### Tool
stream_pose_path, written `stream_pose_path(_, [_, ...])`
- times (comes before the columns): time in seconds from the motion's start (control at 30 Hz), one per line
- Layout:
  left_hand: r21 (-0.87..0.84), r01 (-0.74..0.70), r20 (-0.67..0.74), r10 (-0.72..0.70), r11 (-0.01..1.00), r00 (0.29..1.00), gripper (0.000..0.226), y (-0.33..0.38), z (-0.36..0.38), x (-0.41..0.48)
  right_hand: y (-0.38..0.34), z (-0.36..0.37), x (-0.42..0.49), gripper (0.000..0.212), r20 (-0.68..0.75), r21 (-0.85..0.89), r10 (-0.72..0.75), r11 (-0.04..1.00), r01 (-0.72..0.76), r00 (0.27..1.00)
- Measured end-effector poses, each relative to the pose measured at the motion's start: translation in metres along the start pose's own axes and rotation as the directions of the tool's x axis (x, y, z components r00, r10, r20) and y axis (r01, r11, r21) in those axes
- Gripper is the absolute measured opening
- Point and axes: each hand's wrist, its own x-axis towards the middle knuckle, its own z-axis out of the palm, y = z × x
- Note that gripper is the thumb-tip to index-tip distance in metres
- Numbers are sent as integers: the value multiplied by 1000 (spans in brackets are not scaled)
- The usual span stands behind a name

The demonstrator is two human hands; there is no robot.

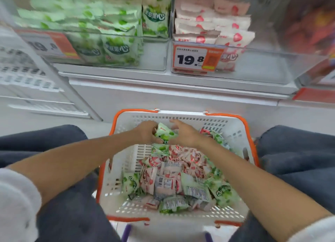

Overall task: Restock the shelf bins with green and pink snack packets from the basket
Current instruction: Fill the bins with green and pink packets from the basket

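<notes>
A white basket with an orange rim (181,115) sits on the floor between my knees, holding several green and pink snack packets (174,180). My left hand (146,132) grips a bunch of green packets (164,134) at the basket's far end. My right hand (183,132) rests against the same bunch from the right, fingers spread. Above, a clear shelf bin (117,63) holds green packets and the clear bin to its right (253,60) holds pink ones.
Price tags reading 19.8 hang on the front of each bin (197,58). A white shelf ledge (163,85) runs below the bins. A white perforated rack (36,89) stands at the left. My dark trouser knees (45,138) flank the basket.
</notes>
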Motion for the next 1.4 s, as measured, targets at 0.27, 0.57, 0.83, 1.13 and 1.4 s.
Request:
stream_pose_path(0.27, [188, -338, -353, 385, 922, 853, 51, 66, -116, -91, -127, -101, -67, 26, -118, -391, -310, 888, 243, 943])
stream_pose_path(0.57, [138, -187, -847, 214, 973, 486, 29, 56, -262, -80, -256, -200, -66, 13, -465, -625, -590, 747, 228, 660])
stream_pose_path(0.83, [468, 59, -540, 233, 881, 809, 51, 56, -289, -18, -283, -228, 18, 30, -369, -827, -509, 562, -25, 778])
stream_pose_path(1.13, [393, 37, -564, 209, 919, 799, 54, 52, -281, -19, -296, -235, 47, 41, -303, -874, -337, 471, -119, 891])
stream_pose_path(1.4, [441, 79, -535, 191, 894, 823, 61, 55, -280, -22, -302, -231, 43, 30, -254, -899, -296, 423, -112, 921])
